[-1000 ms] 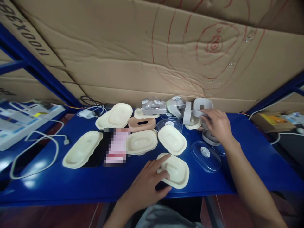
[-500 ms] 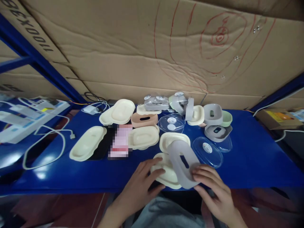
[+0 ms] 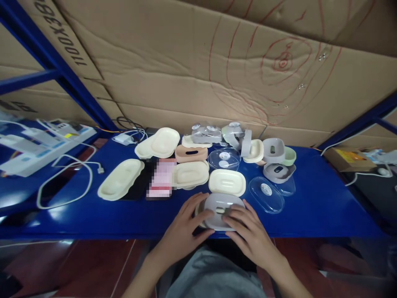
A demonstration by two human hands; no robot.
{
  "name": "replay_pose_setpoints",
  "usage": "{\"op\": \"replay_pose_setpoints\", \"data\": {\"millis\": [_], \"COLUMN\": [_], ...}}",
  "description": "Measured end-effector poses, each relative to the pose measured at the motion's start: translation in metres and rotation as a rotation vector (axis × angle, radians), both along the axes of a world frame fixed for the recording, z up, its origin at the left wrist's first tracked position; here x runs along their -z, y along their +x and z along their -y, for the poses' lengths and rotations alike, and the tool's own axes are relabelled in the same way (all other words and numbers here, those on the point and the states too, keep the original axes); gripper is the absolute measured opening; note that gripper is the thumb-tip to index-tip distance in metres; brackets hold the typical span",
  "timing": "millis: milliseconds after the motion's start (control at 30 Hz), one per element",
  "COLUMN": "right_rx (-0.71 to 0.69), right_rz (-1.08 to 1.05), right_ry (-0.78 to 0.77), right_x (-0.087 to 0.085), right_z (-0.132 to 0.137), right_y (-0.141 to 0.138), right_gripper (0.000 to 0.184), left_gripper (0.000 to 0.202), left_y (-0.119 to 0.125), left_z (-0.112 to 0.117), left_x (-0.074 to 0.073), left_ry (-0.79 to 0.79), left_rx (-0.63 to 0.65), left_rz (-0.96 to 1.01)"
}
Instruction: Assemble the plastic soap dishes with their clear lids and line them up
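A pale grey oval lid (image 3: 221, 203) with a slot in its middle lies on a cream oval tray at the front edge of the blue table (image 3: 325, 207). My left hand (image 3: 182, 229) curls round the left side of that lid and tray. My right hand (image 3: 248, 229) presses on the right side, fingers over the top. Just behind sits another cream tray (image 3: 227, 182).
More cream trays (image 3: 120, 184), a pink slotted lid (image 3: 191, 153), clear lids (image 3: 266, 193), grey lids (image 3: 279, 171) and a green piece (image 3: 290, 155) are spread over the table. White cables (image 3: 65, 186) lie at left. A cardboard wall (image 3: 201, 62) stands behind.
My right hand fetched a grey lid from the back right, brought it forward and laid it flat on the cream tray under my left hand. Both hands now press on it.
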State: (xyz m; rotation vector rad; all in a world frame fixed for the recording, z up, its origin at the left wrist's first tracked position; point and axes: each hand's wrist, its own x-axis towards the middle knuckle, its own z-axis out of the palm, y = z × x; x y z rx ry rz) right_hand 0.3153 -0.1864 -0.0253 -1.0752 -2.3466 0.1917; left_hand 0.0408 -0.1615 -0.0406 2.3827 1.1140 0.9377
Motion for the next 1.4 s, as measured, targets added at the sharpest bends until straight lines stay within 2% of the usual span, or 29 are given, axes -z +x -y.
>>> {"op": "replay_pose_setpoints", "data": {"millis": [200,367,567,633,767,833,967,1033,1167,1233,1400], "right_rx": [0.012,-0.038,-0.025,0.104,0.607,0.691,0.595,0.432,0.085,0.027,0.011], "right_rz": [-0.023,0.068,0.108,0.063,0.025,0.002,-0.171,-0.207,-0.089,-0.04,0.04], "right_ry": [0.036,-0.012,-0.007,0.044,0.09,0.051,-0.034,-0.063,-0.057,-0.028,0.056], "right_x": [-0.004,-0.002,0.006,0.009,0.016,0.019,0.019,0.015,0.008,0.006,0.006], "right_z": [0.0,-0.004,0.001,-0.001,-0.008,-0.007,0.007,0.014,0.016,0.013,0.009], "right_y": [-0.015,-0.016,0.002,0.021,0.066,0.08,0.076,0.063,0.03,0.016,0.002], "right_gripper": [0.036,0.033,0.045,0.05,0.058,0.056,0.05,0.051,0.055,0.055,0.055], "left_gripper": [0.065,0.06,0.056,0.055,0.053,0.054,0.07,0.082,0.098,0.098,0.091], "left_y": [-0.002,0.0,0.002,0.003,0.003,0.002,0.0,-0.001,-0.003,-0.003,-0.004], "left_z": [0.0,-0.002,-0.002,-0.002,0.001,0.001,0.001,0.001,0.0,0.0,0.0], "left_x": [0.006,0.004,-0.003,-0.006,-0.008,-0.008,-0.006,-0.004,0.0,0.002,0.001], "left_ry": [-0.071,0.079,0.09,0.077,-0.003,-0.034,-0.12,-0.188,-0.268,-0.276,-0.312], "left_rx": [-0.03,-0.026,0.056,0.059,0.064,0.064,0.045,0.015,-0.022,-0.013,0.008], "left_rz": [0.014,-0.129,-0.187,-0.163,-0.1,-0.079,-0.061,-0.05,-0.011,0.001,0.027]}}
